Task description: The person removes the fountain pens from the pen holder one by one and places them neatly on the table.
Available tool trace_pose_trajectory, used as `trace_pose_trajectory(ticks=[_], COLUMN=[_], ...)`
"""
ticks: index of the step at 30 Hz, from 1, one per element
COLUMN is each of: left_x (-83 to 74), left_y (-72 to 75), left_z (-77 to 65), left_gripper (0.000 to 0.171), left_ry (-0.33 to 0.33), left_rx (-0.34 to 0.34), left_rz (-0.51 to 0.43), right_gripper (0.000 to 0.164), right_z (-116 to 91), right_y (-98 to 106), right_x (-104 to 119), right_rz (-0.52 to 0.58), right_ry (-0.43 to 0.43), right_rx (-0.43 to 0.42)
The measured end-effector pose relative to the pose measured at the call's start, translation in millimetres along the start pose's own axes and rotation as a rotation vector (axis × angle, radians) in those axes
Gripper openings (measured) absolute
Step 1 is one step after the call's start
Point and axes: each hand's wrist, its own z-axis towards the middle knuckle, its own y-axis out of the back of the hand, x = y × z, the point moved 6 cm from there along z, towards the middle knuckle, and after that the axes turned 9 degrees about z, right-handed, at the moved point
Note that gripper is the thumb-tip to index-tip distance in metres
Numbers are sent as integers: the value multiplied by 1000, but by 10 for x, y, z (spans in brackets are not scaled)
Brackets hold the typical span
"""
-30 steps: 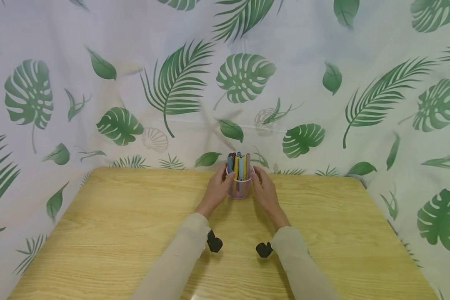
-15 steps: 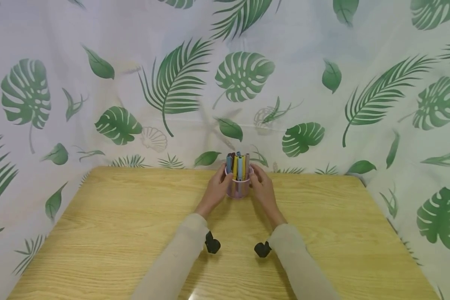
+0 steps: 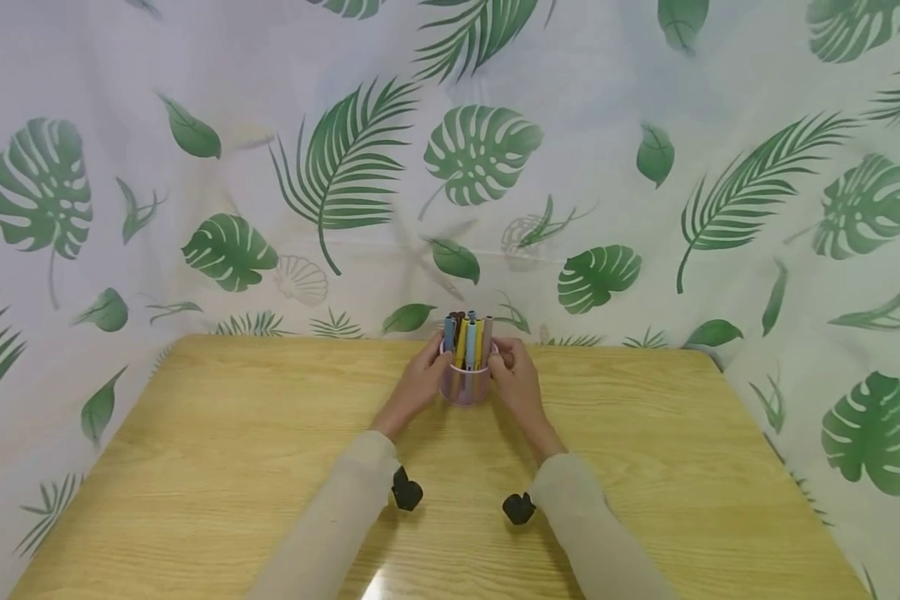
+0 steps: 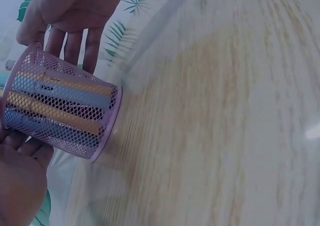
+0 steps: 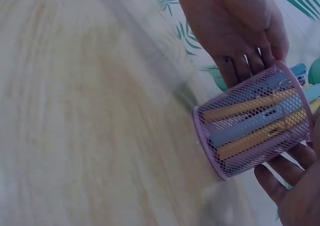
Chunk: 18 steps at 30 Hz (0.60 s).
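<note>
Pink, round wire-mesh pen cup (image 3: 465, 393) found upright between the two hands. Left hand (image 3: 422, 377) and right hand (image 3: 518, 377) grip opposite sides, closed to the cup's width, thumbs nearest the wearer. Judged light, fairly stiff, low breakage risk; best hold: opposite mesh walls just below the rim. Contents: slim blue, yellow and brown pens (image 3: 472, 340), standing above the grip, likely to shift if tilted. Base contact with the yellowish wood-grain table (image 3: 232, 442) below the grip: not confirmable.

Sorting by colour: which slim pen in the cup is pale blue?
The pale-blue pen at the front of the pink mesh cup, between two yellow pens; other blue pens are darker.
</note>
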Motion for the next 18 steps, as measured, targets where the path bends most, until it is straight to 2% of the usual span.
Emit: trace_pose_trajectory(ticks=[5,10,18], left_x=[9,9,35], left_y=[37,39,52], left_z=[-48,-70,-118], left_gripper=[56,55,55], left_ry=[1,5,12], left_rx=[28,32,-2], left_rz=[10,2,28], right_gripper=[43,46,43], right_z=[-88,-155,-236], right_y=[-56,-65,-97], right_x=[-21,7,7], right_rz=[57,63,75], right_ry=[-30,-33,-25], right_rx=[14,0,-8])
